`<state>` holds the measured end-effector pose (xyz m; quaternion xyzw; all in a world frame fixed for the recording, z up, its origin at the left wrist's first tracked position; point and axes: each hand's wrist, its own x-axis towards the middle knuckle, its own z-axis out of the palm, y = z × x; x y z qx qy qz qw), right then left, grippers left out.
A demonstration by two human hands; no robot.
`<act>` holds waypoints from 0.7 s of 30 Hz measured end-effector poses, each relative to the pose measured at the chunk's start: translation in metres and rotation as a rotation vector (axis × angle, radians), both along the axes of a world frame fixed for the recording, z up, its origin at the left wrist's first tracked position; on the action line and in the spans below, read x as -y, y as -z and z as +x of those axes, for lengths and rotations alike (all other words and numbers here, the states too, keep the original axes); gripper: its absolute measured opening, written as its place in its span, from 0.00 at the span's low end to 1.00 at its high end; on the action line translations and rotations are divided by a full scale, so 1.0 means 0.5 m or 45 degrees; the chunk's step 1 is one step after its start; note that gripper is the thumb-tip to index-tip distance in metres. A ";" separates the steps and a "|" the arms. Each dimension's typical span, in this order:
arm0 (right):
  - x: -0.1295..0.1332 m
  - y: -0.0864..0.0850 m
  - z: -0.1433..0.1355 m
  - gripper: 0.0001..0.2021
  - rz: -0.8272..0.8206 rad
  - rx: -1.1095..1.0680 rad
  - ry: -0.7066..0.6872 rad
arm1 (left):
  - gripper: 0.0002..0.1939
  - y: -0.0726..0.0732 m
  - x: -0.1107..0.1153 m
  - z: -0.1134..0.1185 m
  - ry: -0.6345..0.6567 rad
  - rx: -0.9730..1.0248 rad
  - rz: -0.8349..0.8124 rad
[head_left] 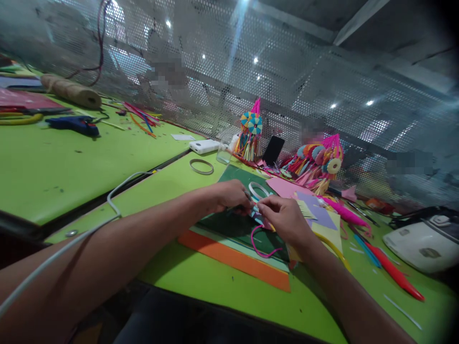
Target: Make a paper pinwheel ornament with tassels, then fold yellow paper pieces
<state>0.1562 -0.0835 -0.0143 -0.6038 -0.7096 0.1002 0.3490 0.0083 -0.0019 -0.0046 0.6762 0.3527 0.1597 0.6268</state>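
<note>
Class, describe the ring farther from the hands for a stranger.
On the lime-green tabletop, find the dark green sheet under the left hand. Left of its far end lies a thin ring, near the white box. Unlike the whiter ring, it lies off the sheet.

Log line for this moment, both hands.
left hand: fingers closed, over green sheet | right hand: fingers pinching small piece, details unclear | hands: close together

Left forearm (118,253), bare, extends from the lower left across the near edge of the surface (251,298). Left hand (233,197) is back up, fingers curled closed and partly hidden. Right forearm (340,282), bare, angles in from the lower right over the same edge. Right hand (287,219) faces it, thumb and forefinger pinched together, wrist nearly straight. Hands close together, well inward of that edge.
</note>
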 end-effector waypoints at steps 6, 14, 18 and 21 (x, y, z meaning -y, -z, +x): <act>-0.005 0.003 0.003 0.12 -0.350 -0.558 0.071 | 0.08 -0.001 0.001 -0.002 0.031 0.003 0.055; -0.006 0.001 0.003 0.15 -0.408 -0.799 0.083 | 0.09 -0.001 -0.005 -0.006 0.063 -0.004 0.070; -0.005 -0.004 0.004 0.14 -0.364 -0.751 0.098 | 0.08 0.000 -0.006 -0.006 0.068 0.007 0.038; -0.005 -0.005 0.005 0.13 -0.375 -0.779 0.089 | 0.08 0.000 -0.005 -0.006 0.079 0.011 0.041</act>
